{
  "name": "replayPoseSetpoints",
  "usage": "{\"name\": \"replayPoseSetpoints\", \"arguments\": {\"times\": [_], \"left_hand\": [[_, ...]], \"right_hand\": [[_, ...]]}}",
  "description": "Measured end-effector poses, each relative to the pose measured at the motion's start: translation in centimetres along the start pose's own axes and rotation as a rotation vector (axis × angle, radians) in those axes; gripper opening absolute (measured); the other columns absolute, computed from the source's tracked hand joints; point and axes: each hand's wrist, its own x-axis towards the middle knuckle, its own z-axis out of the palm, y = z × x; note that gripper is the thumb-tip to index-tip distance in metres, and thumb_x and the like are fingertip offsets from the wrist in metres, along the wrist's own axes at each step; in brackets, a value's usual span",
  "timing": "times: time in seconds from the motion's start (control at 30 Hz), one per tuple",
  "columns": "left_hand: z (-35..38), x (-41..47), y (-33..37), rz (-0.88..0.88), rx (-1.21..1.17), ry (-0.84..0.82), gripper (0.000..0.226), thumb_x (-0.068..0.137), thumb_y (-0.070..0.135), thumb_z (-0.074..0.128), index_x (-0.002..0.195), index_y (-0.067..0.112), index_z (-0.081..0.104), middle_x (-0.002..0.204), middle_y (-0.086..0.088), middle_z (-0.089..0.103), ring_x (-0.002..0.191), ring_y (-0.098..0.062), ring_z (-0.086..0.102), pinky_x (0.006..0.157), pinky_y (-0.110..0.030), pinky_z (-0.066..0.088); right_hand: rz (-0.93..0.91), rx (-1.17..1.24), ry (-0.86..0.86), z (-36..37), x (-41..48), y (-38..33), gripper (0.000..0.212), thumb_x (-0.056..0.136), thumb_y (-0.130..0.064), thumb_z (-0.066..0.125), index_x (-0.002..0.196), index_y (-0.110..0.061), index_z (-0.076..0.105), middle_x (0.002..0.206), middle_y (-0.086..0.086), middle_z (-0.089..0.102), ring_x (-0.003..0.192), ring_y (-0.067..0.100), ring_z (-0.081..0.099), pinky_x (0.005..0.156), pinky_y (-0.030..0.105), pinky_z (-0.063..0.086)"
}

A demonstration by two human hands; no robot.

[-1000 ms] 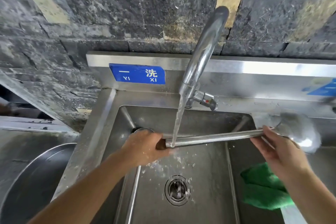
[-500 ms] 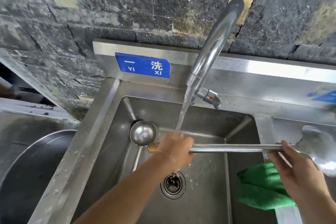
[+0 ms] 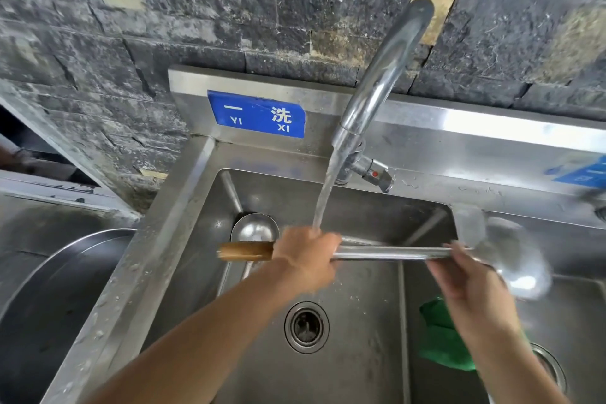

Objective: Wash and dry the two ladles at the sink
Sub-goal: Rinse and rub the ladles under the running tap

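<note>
Two hands grip one ladle [image 3: 387, 252] level across the sink [image 3: 360, 354]: left hand [image 3: 306, 257] closed near its wooden end, right hand [image 3: 465, 275] by the bowl. Tap water [image 3: 324, 197] strikes the left hand. Beyond, the second ladle [image 3: 254, 228] rests in the basin's far-left corner.

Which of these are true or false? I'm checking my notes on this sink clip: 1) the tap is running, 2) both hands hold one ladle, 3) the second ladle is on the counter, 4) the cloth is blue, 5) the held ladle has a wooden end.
1. True: water pours from the tap.
2. True: the left hand and right hand grip the held ladle.
3. False: the second ladle lies in the sink basin.
4. False: the cloth is green.
5. True: the wooden end sticks out past the left hand.
</note>
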Motion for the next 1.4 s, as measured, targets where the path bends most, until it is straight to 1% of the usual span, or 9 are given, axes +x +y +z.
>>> {"name": "replayPoseSetpoints", "arguments": {"times": [0.13, 0.23, 0.4, 0.67, 0.87, 0.93, 1.03, 1.23, 1.4], "left_hand": [[-0.4, 0.1, 1.3, 0.009, -0.009, -0.011, 0.025, 0.093, 0.045, 0.060, 0.104, 0.022, 0.062, 0.098, -0.005, 0.070, 0.092, -0.027, 0.069, 0.081, -0.038, 0.058], [-0.6, -0.7, 0.0, -0.062, -0.012, -0.038, 0.023, 0.091, 0.040, 0.063, 0.106, 0.022, 0.064, 0.099, -0.004, 0.071, 0.085, -0.023, 0.068, 0.068, -0.030, 0.051], [-0.8, -4.0, -4.5, -0.139, -0.044, -0.052, 0.023, 0.088, 0.038, 0.061, 0.106, 0.023, 0.064, 0.100, -0.002, 0.069, 0.095, -0.026, 0.068, 0.072, -0.034, 0.049], [0.8, -8.8, -7.6, -0.245, -0.035, -0.056, 0.039, 0.093, 0.060, 0.049, 0.092, 0.023, 0.059, 0.078, 0.007, 0.059, 0.071, -0.018, 0.061, 0.063, -0.032, 0.046], [2.7, -11.5, -7.6, -0.325, -0.168, -0.086, 0.046, 0.093, 0.067, 0.036, 0.086, 0.025, 0.055, 0.078, 0.005, 0.064, 0.072, -0.020, 0.063, 0.069, -0.036, 0.053], [3.1, -12.4, -7.5, -0.327, -0.191, -0.073, 0.046, 0.094, 0.068, 0.032, 0.079, 0.027, 0.047, 0.071, 0.007, 0.059, 0.065, -0.016, 0.056, 0.062, -0.033, 0.046], [3.3, -13.1, -8.0, -0.363, -0.231, -0.059, 0.046, 0.094, 0.068, 0.030, 0.079, 0.028, 0.046, 0.071, 0.007, 0.061, 0.065, -0.011, 0.059, 0.062, -0.033, 0.049], [3.4, -13.2, -8.8, -0.377, -0.219, -0.098, 0.043, 0.096, 0.064, 0.032, 0.082, 0.026, 0.046, 0.081, 0.005, 0.062, 0.083, -0.019, 0.066, 0.069, -0.034, 0.049], [3.8, -14.0, -9.2, -0.397, -0.312, -0.075, 0.050, 0.094, 0.068, 0.030, 0.073, 0.025, 0.042, 0.069, 0.003, 0.058, 0.067, -0.014, 0.058, 0.065, -0.034, 0.049]], "right_hand": [[0.280, 0.755, -0.250, 6.3, -2.7, -1.8, 0.039, 0.099, -0.012, 0.066, 0.135, 0.003, 0.060, 0.113, 0.010, 0.075, 0.089, 0.010, 0.075, 0.084, 0.016, 0.058], [0.274, 0.779, -0.351, 10.3, -4.9, -3.3, 0.043, 0.096, -0.009, 0.071, 0.137, 0.000, 0.062, 0.111, 0.010, 0.070, 0.085, 0.001, 0.066, 0.085, -0.005, 0.043], [0.480, 1.011, -0.404, 15.8, -7.7, -4.3, 0.019, 0.099, -0.004, 0.063, 0.103, 0.014, 0.068, 0.098, 0.029, 0.073, 0.088, 0.029, 0.075, 0.077, 0.034, 0.063], [0.237, 0.219, -0.295, 17.7, -9.2, -3.1, 0.039, 0.100, -0.031, 0.061, 0.075, -0.004, 0.072, 0.063, 0.009, 0.070, 0.055, 0.025, 0.062, 0.056, 0.035, 0.051], [-0.401, -0.415, -0.193, 20.2, -7.0, -1.7, 0.037, 0.102, -0.041, 0.046, 0.133, -0.027, 0.061, 0.138, -0.003, 0.055, 0.132, 0.024, 0.046, 0.107, 0.039, 0.033], [-0.295, -0.489, -0.238, 20.7, -5.0, -1.5, 0.055, 0.104, -0.056, 0.032, 0.143, -0.024, 0.054, 0.151, 0.000, 0.048, 0.146, 0.025, 0.038, 0.122, 0.049, 0.026], [0.070, -0.285, -0.312, 20.5, -3.9, -2.0, 0.055, 0.105, -0.056, 0.027, 0.129, -0.019, 0.061, 0.120, 0.011, 0.068, 0.114, 0.031, 0.064, 0.102, 0.045, 0.052], [-0.527, -0.562, -0.383, 23.1, -8.0, -1.2, 0.042, 0.101, -0.047, 0.026, 0.128, -0.032, 0.055, 0.136, -0.002, 0.057, 0.125, 0.027, 0.055, 0.103, 0.049, 0.046], [0.026, -0.450, -0.463, 21.2, -4.1, -3.3, 0.044, 0.106, -0.050, 0.033, 0.121, -0.020, 0.061, 0.105, 0.006, 0.069, 0.098, 0.030, 0.070, 0.091, 0.044, 0.060]]}}
